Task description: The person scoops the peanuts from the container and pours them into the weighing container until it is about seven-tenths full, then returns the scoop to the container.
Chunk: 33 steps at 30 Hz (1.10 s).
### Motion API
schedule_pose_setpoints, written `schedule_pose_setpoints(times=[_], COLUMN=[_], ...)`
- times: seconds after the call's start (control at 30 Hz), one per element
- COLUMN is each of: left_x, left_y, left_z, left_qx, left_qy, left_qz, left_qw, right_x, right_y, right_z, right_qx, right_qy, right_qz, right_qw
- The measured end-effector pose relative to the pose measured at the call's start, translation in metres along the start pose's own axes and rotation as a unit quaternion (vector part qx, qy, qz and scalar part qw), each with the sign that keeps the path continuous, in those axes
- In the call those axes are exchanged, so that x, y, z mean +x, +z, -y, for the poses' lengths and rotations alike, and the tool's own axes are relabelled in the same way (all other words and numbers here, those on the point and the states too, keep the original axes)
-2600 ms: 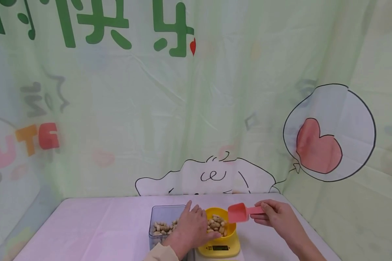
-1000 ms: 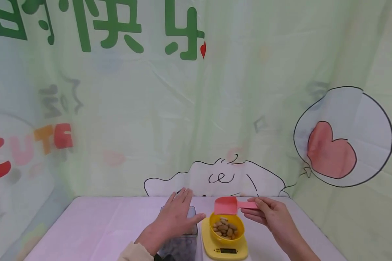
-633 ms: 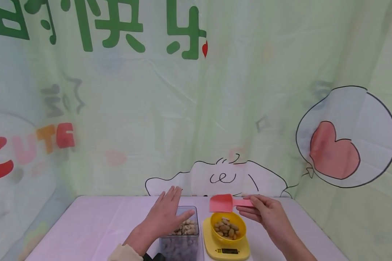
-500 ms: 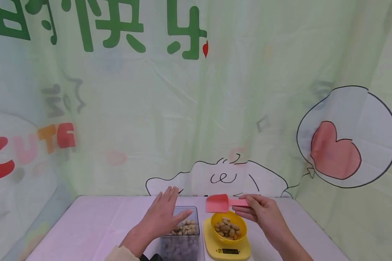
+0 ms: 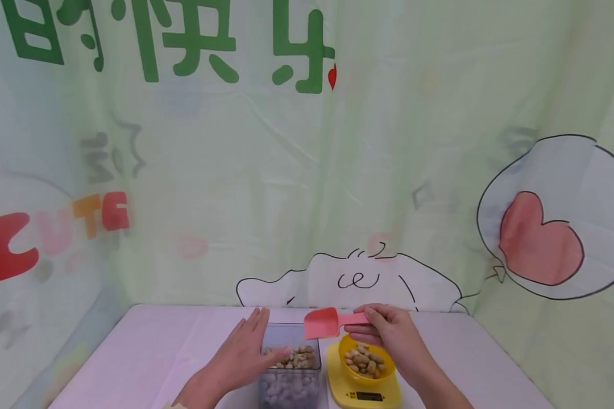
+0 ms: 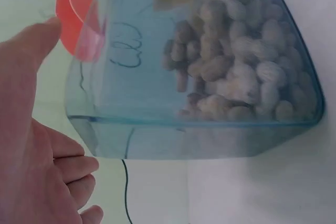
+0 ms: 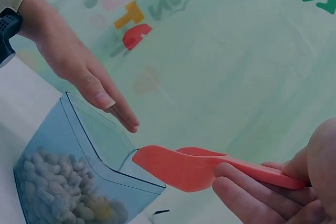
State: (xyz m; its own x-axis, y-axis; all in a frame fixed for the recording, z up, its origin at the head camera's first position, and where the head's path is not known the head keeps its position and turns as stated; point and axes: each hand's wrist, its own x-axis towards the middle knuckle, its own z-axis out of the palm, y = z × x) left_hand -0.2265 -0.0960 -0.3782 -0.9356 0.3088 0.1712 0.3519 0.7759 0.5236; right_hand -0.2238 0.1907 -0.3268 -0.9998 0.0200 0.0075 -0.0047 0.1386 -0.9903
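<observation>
My right hand (image 5: 396,338) pinches the handle of a pink scoop (image 5: 321,324) between thumb and fingers. The scoop's bowl hangs over the right back rim of a clear bluish bin (image 5: 289,392), and nothing shows in it. Unshelled peanuts (image 6: 236,66) fill the lower part of the bin. My left hand (image 5: 240,352), fingers straight and thumb spread, hovers at the bin's left side, its thumb over the opening. Right of the bin, a yellow bowl (image 5: 344,360) with peanuts (image 5: 364,360) sits on a yellow kitchen scale (image 5: 337,392), partly covered by my right hand.
A pale pink-white tabletop (image 5: 164,352) carries the bin and scale. A printed curtain (image 5: 210,170) with green characters and a heart balloon hangs behind the table's back edge. A dark band (image 7: 8,35) circles the left wrist.
My right hand has carried the scoop leftward from over the bowl to the bin. The left hand, earlier across the bin and bowl, has moved left to the bin's side.
</observation>
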Motion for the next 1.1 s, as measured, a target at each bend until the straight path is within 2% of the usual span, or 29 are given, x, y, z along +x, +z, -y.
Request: schedule_pose_setpoints(times=[0.2,0.4,0.67,0.87,1.0,1.1], left_x=[-0.004,-0.004,-0.002,-0.002,-0.003,-0.003], left_y=[0.011,0.019,0.022,0.023,0.023,0.022], left_z=[0.003,0.004,0.005,0.006,0.006,0.005], left_qx=[0.008,0.007,0.024,0.035,0.039,0.038], left_qy=[-0.013,-0.032,-0.036,-0.03,-0.029,-0.033], left_qz=[0.007,-0.016,-0.025,-0.031,-0.029,-0.024], left_qw=[0.9999,0.9993,0.9988,0.9984,0.9984,0.9984], right_x=[0.003,0.003,0.001,0.0,0.001,0.003], right_y=[0.011,0.023,0.04,0.053,0.061,0.067], right_z=[-0.001,-0.001,0.005,0.007,0.009,0.012], right_qx=[-0.018,-0.031,-0.087,-0.174,-0.233,-0.258], right_qy=[-0.001,-0.001,-0.035,-0.062,-0.065,-0.059], right_qz=[0.037,0.073,0.092,0.117,0.128,0.13], right_qw=[0.999,0.997,0.991,0.976,0.962,0.956])
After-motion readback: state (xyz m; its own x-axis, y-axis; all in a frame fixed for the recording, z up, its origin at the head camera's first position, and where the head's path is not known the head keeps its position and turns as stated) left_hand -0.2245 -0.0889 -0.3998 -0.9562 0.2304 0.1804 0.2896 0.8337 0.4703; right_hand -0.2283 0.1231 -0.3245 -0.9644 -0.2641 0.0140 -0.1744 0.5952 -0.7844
